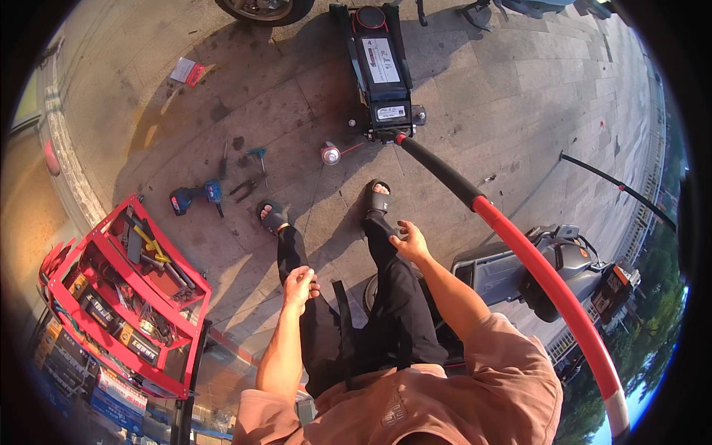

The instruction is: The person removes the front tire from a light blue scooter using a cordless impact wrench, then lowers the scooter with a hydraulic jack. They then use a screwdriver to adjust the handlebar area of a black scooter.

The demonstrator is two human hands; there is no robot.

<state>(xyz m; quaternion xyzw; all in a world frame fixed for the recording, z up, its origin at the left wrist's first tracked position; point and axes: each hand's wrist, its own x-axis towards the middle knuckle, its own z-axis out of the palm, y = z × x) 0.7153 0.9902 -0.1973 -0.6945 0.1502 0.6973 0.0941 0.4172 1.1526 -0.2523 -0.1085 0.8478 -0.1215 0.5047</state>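
Observation:
My left hand (300, 288) hovers over my left thigh with its fingers curled in; whatever they may hold is hidden. Above my right knee, my right hand (410, 241) is held out, fingers apart and nothing in them. A black floor jack (382, 67) with a red round saddle stands ahead of my feet. Its long red and black handle (519, 248) slants back past my right side, apart from my right hand. Beside the jack is a spray can (330, 153) with a thin red straw. A blue cordless power tool (196, 197), pliers (247, 187) and a teal-handled tool (258, 154) lie on the pavement to the left.
At my left stands a red tool cart (111, 326) loaded with tools and boxes. A grey scooter (512, 267) is behind the handle on the right. A motorcycle wheel (267, 9) shows at the far edge. A red and white packet (188, 71) lies on the paving.

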